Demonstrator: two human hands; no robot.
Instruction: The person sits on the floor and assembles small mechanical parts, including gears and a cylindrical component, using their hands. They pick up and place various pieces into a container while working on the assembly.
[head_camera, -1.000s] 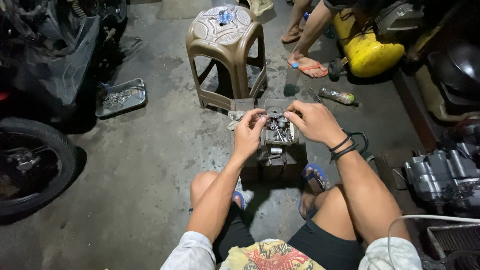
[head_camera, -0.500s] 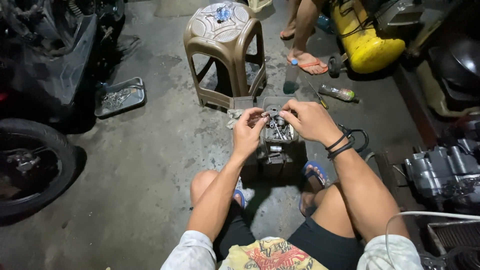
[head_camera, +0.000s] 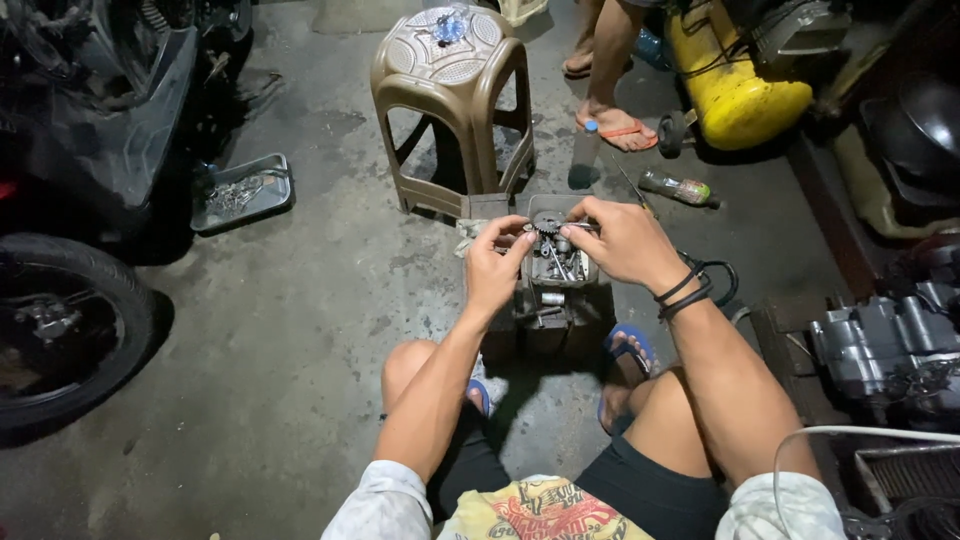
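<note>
A small dark gear (head_camera: 546, 223) is pinched between my left hand (head_camera: 495, 266) and my right hand (head_camera: 622, 240), just above a grimy metal engine part (head_camera: 556, 290) that rests on the concrete floor between my knees. Both hands close their fingertips on the gear from either side. Shafts and small metal pieces show inside the engine part under my hands. Black bands circle my right wrist.
A brown plastic stool (head_camera: 452, 95) stands just beyond the engine part. A metal tray (head_camera: 240, 192) with small parts lies left, by a motorcycle wheel (head_camera: 62, 330). Another person's sandalled feet (head_camera: 612, 125), a yellow tank (head_camera: 735, 85), a bottle (head_camera: 676, 187) and an engine block (head_camera: 885, 345) are right.
My hands stay on the gear above the engine part; the view has shifted slightly, and the fingers have adjusted their pinch a little.
</note>
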